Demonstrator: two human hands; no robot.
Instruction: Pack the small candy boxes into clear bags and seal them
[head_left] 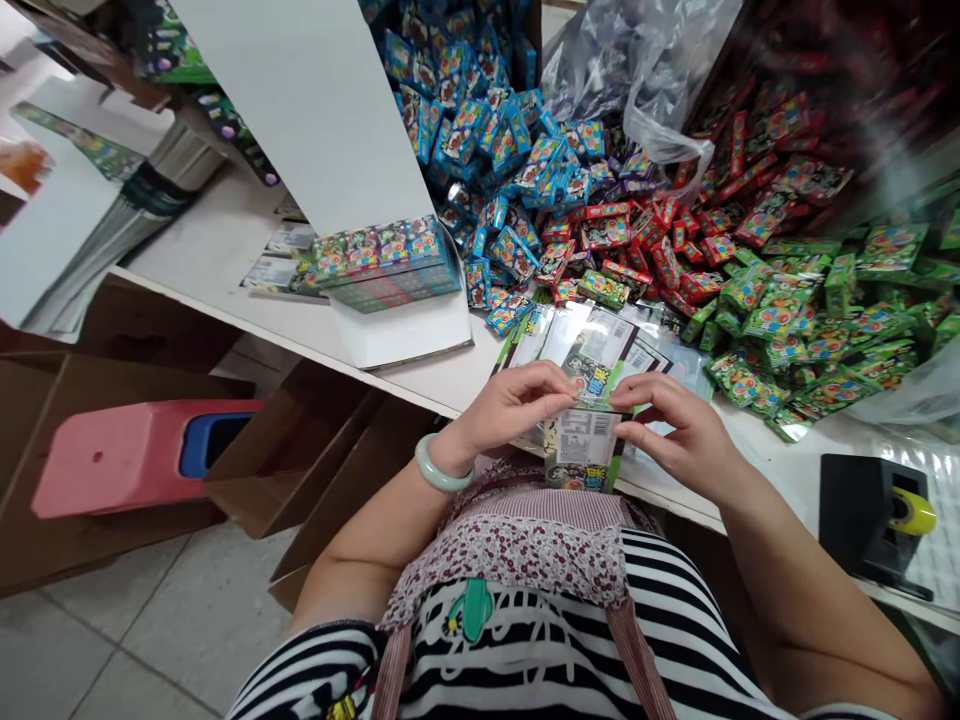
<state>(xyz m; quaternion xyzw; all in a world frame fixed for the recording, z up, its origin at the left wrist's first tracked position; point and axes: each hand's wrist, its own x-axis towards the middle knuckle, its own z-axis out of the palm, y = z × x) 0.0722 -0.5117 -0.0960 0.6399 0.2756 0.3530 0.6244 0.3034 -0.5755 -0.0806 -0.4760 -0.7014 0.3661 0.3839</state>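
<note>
At the table's front edge, a flat printed packet (583, 445) with black, green and white panels hangs toward my apron. My left hand (519, 402) pinches its upper edge on the left, thumb and index finger together. Opposite it, my right hand (671, 425) grips the right side of that edge between thumb and fingers. Whether the packet is a pouch or a flat carton, I cannot tell. Under and behind my hands lie more flat printed packets (600, 335), overlapping on the white table.
Heaps of small blue boxes (502, 140), red boxes (667, 235) and green boxes (787, 300) cover the back and right. A white display carton (405, 335) holding rows of small boxes stands left. A black tape dispenser (855, 520) sits right; a pink stool (127, 450) and cardboard boxes (270, 450) are below left.
</note>
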